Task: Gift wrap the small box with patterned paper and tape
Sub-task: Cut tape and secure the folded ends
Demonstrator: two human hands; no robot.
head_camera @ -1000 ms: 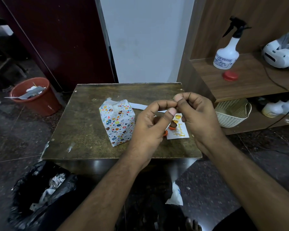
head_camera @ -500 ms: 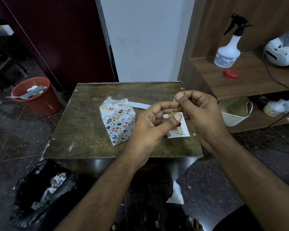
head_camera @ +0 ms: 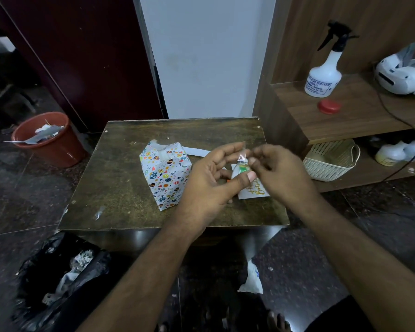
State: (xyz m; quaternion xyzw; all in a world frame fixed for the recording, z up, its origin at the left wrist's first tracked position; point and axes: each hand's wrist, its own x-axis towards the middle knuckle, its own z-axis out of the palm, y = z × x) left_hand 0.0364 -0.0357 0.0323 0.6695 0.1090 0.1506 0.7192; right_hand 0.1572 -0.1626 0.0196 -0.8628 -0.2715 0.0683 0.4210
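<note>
Just right of the wrapped box (head_camera: 166, 174) at table (head_camera: 120, 192) centre, both hands meet at 3 o'clock: left hand (head_camera: 211, 180) loosely spread, right hand (head_camera: 277, 172) pinching clear tape (head_camera: 242, 157).

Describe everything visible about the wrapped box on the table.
The wrapped box is a small upright block covered in white paper printed with colourful eggs, hearts and leaves. It stands on the worn brown table, turned so one corner faces the camera. On top, the paper folds look gathered and uneven, with a pale strip, possibly tape, across them. The left hand is beside its right face; contact cannot be told.
</note>
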